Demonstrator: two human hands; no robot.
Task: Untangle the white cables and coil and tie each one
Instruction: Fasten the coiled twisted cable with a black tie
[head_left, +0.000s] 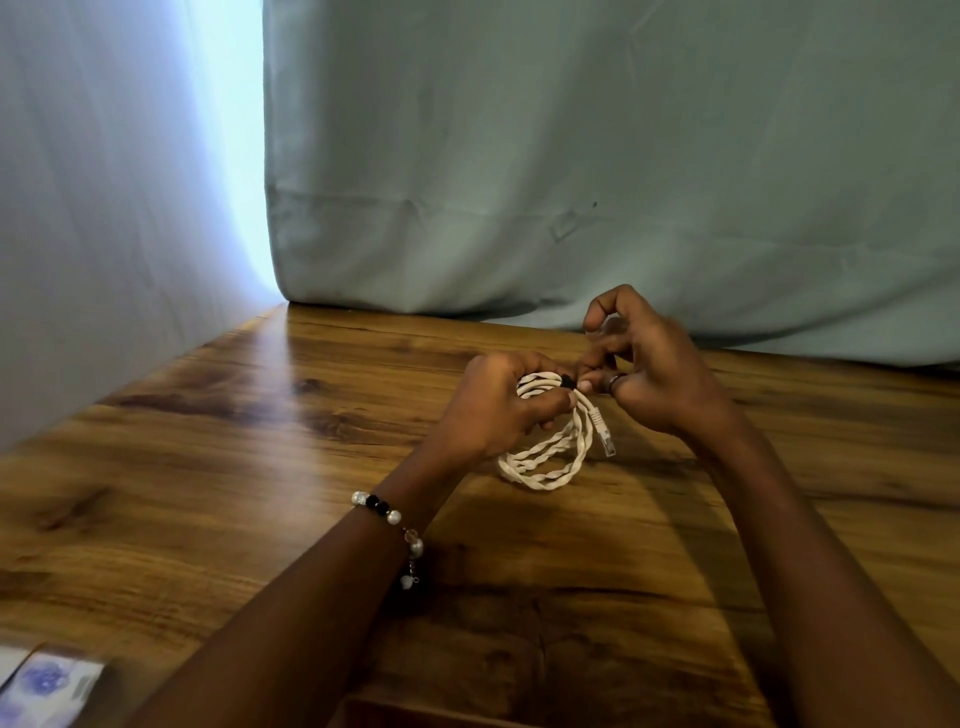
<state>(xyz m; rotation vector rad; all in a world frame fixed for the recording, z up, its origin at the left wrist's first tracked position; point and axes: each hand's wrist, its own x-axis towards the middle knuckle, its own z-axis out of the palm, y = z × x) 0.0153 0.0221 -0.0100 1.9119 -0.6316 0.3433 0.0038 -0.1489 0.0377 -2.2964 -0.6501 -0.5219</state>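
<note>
From the head camera, a coiled white cable (545, 452) hung just above the wooden worktop (260, 467), a little right of centre. Its strands were twisted together in rope-like loops, and the lowest loop reached down to the wood or nearly so; contact could not be judged. A clear plug (605, 439) with a ribbed white boot dangled at the 3 o'clock side of the coil.

The left hand (498, 405) was curled round the upper part of the coil, at its 11 o'clock, with the loops bunched inside the fingers. A small black tie (567, 382) wrapped the bundle at about 1 o'clock, right beside that hand. The right hand (644, 364), wearing a ring (614, 382), had its fingertips pinched at the tie, the index finger arched high above the others.

A beaded bracelet (392, 525) with pearl-like and black beads circled the left wrist.

Pale blue-grey cloth (571, 156) hung behind the worktop at 12 o'clock and along its left edge at 9 o'clock. At 7 o'clock, in the frame's corner, lay a blurred packet (47, 686) with a purple print.
</note>
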